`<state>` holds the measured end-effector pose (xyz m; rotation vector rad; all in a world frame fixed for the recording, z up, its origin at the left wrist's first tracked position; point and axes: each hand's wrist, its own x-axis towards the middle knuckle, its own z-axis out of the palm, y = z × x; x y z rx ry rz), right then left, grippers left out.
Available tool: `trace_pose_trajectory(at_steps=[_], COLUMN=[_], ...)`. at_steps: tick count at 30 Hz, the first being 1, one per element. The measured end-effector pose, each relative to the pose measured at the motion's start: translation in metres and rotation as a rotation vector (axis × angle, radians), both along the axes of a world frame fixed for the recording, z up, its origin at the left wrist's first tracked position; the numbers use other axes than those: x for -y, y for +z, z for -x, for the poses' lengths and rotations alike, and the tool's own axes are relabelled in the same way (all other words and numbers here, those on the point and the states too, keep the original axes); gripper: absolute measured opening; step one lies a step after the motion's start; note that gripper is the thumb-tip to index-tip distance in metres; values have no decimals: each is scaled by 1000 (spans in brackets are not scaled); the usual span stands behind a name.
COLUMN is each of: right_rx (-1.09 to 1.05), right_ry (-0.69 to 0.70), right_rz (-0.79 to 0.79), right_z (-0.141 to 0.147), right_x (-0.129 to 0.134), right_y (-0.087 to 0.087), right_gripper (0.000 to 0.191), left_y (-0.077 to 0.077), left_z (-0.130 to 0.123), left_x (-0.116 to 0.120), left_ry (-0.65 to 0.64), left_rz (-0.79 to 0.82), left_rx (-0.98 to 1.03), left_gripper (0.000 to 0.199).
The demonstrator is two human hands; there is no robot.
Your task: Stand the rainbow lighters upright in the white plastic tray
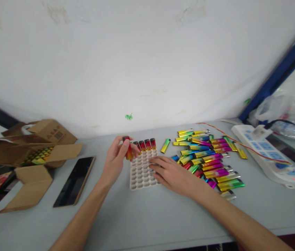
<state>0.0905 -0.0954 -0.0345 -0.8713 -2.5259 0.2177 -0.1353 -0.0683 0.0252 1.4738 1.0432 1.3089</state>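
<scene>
Upright between the thumb and fingers of my left hand [116, 153] is a red and yellow lighter [129, 153], held at the far left corner of a white tray [137, 184] full of round holes. Several red and yellow lighters [147, 144] stand in the tray's far row. My right hand [172, 174] lies over the tray's right side, fingers stretched out and apart, with nothing visible in them. A heap of shiny coloured lighters [202, 153] spreads beyond it. One green and yellow lighter [165, 145] lies alone between tray and heap.
On the left, an open cardboard box [55, 153] contains several lighters, and a dark phone [74, 182] lies nearby. A white power strip [267, 153] with a plug and a red-yellow wire [241, 143] sits on the right. Behind the table [147, 219] rises a white wall [142, 69].
</scene>
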Motion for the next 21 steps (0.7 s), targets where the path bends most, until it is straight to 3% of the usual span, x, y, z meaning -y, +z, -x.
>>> trace_pose_trajectory(at_steps=[6,21], right_rx=[13,8], right_ry=[4,3], right_rz=[-12,-6], right_z=[0,-1], right_x=[1,-1], right_y=[0,-1], right_gripper=[30,31], left_y=[-8,-24], left_z=[12,17], left_x=[-13,-28], left_ry=[152,64], left_rz=[-377,-615], left_rx=[-350,-839], left_gripper=[23,15])
